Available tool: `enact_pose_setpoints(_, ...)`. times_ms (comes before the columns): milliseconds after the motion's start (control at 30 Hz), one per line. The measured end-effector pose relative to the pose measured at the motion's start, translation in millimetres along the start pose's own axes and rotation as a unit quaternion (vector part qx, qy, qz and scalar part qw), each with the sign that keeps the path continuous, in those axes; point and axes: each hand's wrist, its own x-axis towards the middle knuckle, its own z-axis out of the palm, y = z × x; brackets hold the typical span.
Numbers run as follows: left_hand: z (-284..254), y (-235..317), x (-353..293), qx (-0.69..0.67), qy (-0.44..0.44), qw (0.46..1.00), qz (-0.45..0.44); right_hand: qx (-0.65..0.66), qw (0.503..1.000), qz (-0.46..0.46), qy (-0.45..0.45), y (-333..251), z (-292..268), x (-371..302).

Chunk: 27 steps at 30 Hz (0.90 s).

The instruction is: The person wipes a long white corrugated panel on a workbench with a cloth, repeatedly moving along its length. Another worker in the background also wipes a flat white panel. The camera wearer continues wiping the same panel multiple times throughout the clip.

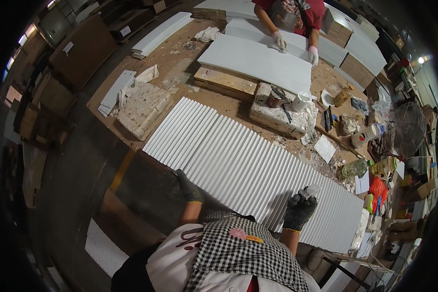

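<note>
Across the near side of the workbench lies a long white ribbed panel, its grooves running crosswise, with a seam toward its left part. My left hand, in a dark grey glove, is at the panel's near left edge, with fingertips against the edge; its grip there is partly hidden. Over the right half of the panel is my right hand, gloved alike. Its fingers are closed round a small pale crumpled piece, whose material I cannot make out.
Opposite, a co-worker's white-gloved hand rests on another white panel. Between us stand a stained block with pots on it and a speckled block. Bottles, papers and a red bag crowd the right side.
</note>
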Motion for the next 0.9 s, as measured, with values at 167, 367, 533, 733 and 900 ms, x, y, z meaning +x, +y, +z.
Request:
enact_pose_setpoints(167,22.6,64.6,7.5,0.485,-0.054,0.785,0.381,0.052,0.998,-0.023,-0.033,-15.5,-21.7,2.2)
enact_pose_setpoints(367,177.6,65.0,62.7,0.453,-0.422,0.544,0.566,-0.007,0.996,-0.076,-0.042,-18.7,-56.2,12.7)
enact_pose_setpoints(533,244.5,9.6,77.4,0.581,-0.411,0.379,0.591,0.226,0.973,-0.05,0.012,-3.6,-67.7,9.9)
enact_pose_setpoints(733,274.2,-34.8,98.3,0.65,-0.433,0.242,0.576,0.203,0.975,-0.024,-0.089,6.5,-49.0,-2.2)
enact_pose_setpoints(900,267.3,-71.2,108.5,0.628,-0.456,0.363,0.516,-0.013,0.992,-0.119,-0.036,12.5,-15.4,48.1)
